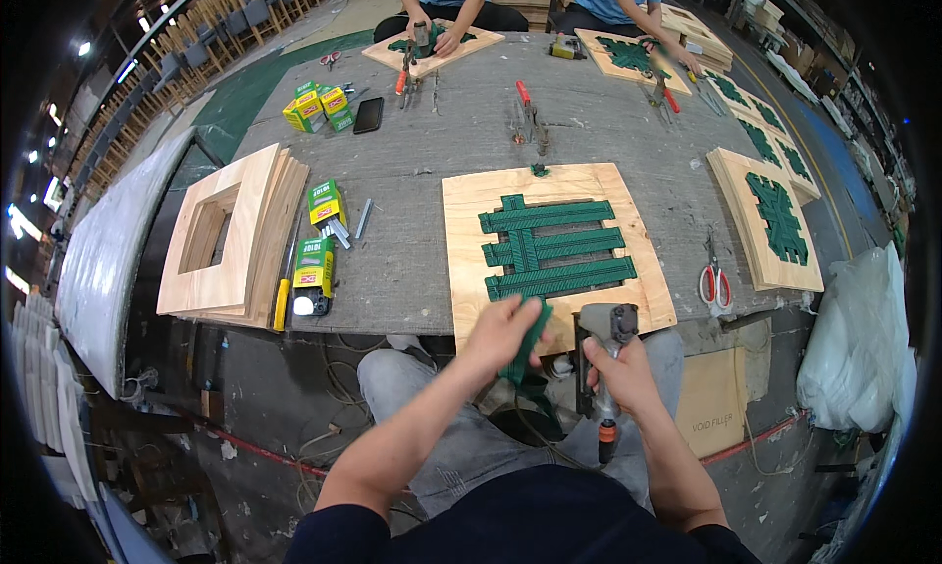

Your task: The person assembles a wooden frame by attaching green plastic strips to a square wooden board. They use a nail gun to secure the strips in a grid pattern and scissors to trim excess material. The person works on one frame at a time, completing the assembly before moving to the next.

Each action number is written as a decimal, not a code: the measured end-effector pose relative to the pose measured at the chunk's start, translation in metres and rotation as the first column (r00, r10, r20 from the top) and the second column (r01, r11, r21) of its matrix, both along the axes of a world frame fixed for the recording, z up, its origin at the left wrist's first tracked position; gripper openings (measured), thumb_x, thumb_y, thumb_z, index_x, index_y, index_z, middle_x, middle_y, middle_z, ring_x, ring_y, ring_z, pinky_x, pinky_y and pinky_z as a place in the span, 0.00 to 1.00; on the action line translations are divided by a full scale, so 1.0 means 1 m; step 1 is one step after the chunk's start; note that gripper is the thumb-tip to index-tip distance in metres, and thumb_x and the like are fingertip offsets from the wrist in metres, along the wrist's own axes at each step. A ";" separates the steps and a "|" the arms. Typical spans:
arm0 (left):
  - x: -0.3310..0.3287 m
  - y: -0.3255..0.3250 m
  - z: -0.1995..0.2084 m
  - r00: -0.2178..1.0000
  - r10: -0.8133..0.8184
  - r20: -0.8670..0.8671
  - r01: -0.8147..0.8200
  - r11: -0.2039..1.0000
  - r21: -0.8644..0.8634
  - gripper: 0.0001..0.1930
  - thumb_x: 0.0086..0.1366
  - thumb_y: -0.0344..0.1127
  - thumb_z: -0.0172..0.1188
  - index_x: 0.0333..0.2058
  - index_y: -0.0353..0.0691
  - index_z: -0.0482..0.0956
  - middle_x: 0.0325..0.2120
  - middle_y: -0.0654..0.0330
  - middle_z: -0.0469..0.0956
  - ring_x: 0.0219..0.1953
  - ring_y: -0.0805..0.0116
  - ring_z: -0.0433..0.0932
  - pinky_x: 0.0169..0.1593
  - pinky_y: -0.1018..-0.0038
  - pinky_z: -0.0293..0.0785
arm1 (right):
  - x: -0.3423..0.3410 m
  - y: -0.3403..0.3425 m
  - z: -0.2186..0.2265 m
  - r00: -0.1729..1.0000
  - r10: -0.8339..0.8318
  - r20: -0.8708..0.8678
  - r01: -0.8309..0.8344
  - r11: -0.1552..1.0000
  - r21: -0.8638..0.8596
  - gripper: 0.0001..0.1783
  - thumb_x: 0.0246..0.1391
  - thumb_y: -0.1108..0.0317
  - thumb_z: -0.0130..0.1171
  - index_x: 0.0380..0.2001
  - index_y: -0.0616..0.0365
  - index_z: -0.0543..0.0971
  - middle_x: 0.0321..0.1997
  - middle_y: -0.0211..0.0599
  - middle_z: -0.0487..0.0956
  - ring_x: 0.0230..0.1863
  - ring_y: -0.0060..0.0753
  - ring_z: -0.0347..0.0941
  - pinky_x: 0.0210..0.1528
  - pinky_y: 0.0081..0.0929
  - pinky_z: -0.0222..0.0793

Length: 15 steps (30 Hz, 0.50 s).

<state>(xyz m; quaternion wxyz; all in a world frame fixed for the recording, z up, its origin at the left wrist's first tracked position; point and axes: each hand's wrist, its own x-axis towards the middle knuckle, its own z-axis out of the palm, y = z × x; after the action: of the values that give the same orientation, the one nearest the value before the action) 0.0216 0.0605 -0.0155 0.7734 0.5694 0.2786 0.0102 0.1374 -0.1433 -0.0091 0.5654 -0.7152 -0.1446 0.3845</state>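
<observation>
A square plywood frame [464, 240] lies at the table's near edge in front of me. Dark green webbing strips [574, 215] cross its opening, several one way and one the other. My left hand [502, 336] is closed on a loose end of green webbing strap [537, 333] at the frame's near edge; the strap hangs down toward my lap. My right hand [620, 370] grips a grey pneumatic staple gun [610, 321], just right of the left hand. Its hose fitting points down over my legs. Whether its nose touches the wood cannot be made out.
Bare frames [179, 269] are stacked at left, beside staple boxes [326, 203] and a yellow-handled tool [282, 304]. Red-handled scissors [714, 284] and webbed frames [741, 240] lie right. Pliers [525, 98] and a phone [368, 114] are farther back. Two people work across the table.
</observation>
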 end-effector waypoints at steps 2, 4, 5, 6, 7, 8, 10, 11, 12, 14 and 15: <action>0.028 0.034 -0.009 0.999 0.033 0.037 -0.035 0.996 0.076 0.18 0.79 0.47 0.50 0.48 0.35 0.77 0.34 0.56 0.86 0.26 0.72 0.81 0.23 0.74 0.78 | -0.001 0.015 0.003 0.999 0.040 0.002 -0.040 0.999 0.001 0.17 0.65 0.60 0.66 0.47 0.61 0.75 0.27 0.28 0.77 0.19 0.19 0.73 0.19 0.21 0.69; 0.050 0.057 -0.011 0.997 0.048 -0.059 -0.044 0.996 0.076 0.19 0.79 0.49 0.50 0.49 0.36 0.78 0.37 0.59 0.87 0.27 0.74 0.80 0.23 0.74 0.73 | -0.001 0.027 0.000 0.997 0.074 0.015 -0.074 0.997 -0.017 0.18 0.66 0.58 0.64 0.47 0.61 0.76 0.28 0.29 0.78 0.18 0.19 0.72 0.18 0.22 0.68; 0.058 0.062 -0.014 0.994 0.062 -0.092 -0.060 0.998 0.033 0.20 0.79 0.49 0.50 0.51 0.36 0.78 0.37 0.60 0.87 0.27 0.74 0.79 0.23 0.74 0.71 | 0.000 0.032 -0.001 0.996 0.084 0.012 -0.084 0.996 -0.018 0.18 0.66 0.57 0.64 0.46 0.61 0.76 0.28 0.29 0.78 0.18 0.19 0.72 0.18 0.22 0.68; 0.063 0.066 -0.018 0.991 0.062 -0.122 -0.058 0.998 0.031 0.20 0.79 0.49 0.50 0.52 0.37 0.78 0.38 0.60 0.88 0.27 0.74 0.79 0.23 0.73 0.71 | 0.000 0.038 -0.002 0.995 0.096 0.009 -0.096 0.995 -0.017 0.18 0.66 0.57 0.64 0.46 0.61 0.76 0.28 0.29 0.78 0.18 0.19 0.72 0.17 0.22 0.68; 0.069 0.068 -0.023 0.987 0.058 -0.151 -0.054 0.998 0.029 0.20 0.79 0.49 0.49 0.53 0.38 0.78 0.38 0.61 0.88 0.27 0.75 0.78 0.24 0.73 0.70 | 0.001 0.042 -0.003 0.994 0.105 0.006 -0.105 0.994 -0.018 0.18 0.66 0.57 0.64 0.45 0.62 0.76 0.28 0.29 0.78 0.17 0.19 0.72 0.17 0.22 0.67; 0.073 0.070 -0.027 0.982 0.057 -0.179 -0.053 0.998 0.027 0.21 0.79 0.49 0.49 0.54 0.38 0.78 0.39 0.61 0.88 0.27 0.75 0.78 0.24 0.72 0.69 | 0.000 0.045 -0.005 0.995 0.095 0.001 -0.095 0.995 -0.033 0.19 0.66 0.56 0.64 0.45 0.62 0.77 0.28 0.29 0.79 0.17 0.20 0.72 0.17 0.22 0.67; 0.077 0.073 -0.035 0.983 0.037 -0.181 -0.035 0.999 0.012 0.21 0.80 0.50 0.48 0.56 0.39 0.77 0.40 0.62 0.88 0.27 0.75 0.78 0.25 0.71 0.69 | 0.000 0.050 -0.006 0.995 0.100 -0.005 -0.100 0.994 -0.047 0.19 0.66 0.55 0.64 0.45 0.62 0.77 0.28 0.29 0.79 0.17 0.19 0.72 0.17 0.22 0.67; 0.078 0.073 -0.038 0.983 0.026 -0.183 -0.026 1.000 0.004 0.21 0.80 0.50 0.48 0.57 0.40 0.77 0.40 0.62 0.88 0.27 0.75 0.77 0.25 0.71 0.69 | 0.000 0.052 -0.006 0.995 0.102 -0.008 -0.103 0.993 -0.055 0.19 0.66 0.55 0.64 0.45 0.62 0.77 0.28 0.29 0.79 0.17 0.19 0.71 0.17 0.22 0.67; 0.077 0.074 -0.040 0.982 0.029 -0.187 -0.028 1.000 0.007 0.21 0.80 0.50 0.48 0.57 0.40 0.77 0.40 0.62 0.88 0.28 0.74 0.78 0.25 0.71 0.69 | 0.000 0.055 -0.006 0.994 0.105 -0.008 -0.105 0.993 -0.061 0.19 0.66 0.55 0.64 0.45 0.63 0.77 0.28 0.29 0.79 0.17 0.19 0.71 0.17 0.22 0.66; 0.077 0.073 -0.040 0.980 0.023 -0.198 -0.021 1.000 0.012 0.21 0.80 0.50 0.48 0.57 0.41 0.77 0.40 0.63 0.88 0.28 0.74 0.78 0.26 0.71 0.69 | 0.000 0.056 -0.008 0.995 0.098 -0.011 -0.099 0.992 -0.074 0.20 0.66 0.55 0.64 0.45 0.63 0.77 0.28 0.29 0.79 0.16 0.19 0.71 0.17 0.22 0.66; 0.077 0.073 -0.039 0.980 0.019 -0.198 -0.019 1.000 0.004 0.21 0.80 0.50 0.48 0.57 0.41 0.77 0.40 0.63 0.88 0.29 0.74 0.78 0.26 0.71 0.69 | -0.001 0.058 -0.009 0.996 0.090 -0.004 -0.090 0.993 -0.075 0.20 0.66 0.55 0.64 0.44 0.63 0.77 0.28 0.29 0.79 0.16 0.19 0.71 0.17 0.22 0.66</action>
<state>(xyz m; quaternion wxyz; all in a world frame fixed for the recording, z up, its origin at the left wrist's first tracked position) 0.0987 0.1333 -0.0543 0.7411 0.5656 0.3596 -0.0387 0.1367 -0.0856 -0.0184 0.5203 -0.7287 -0.1619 0.4149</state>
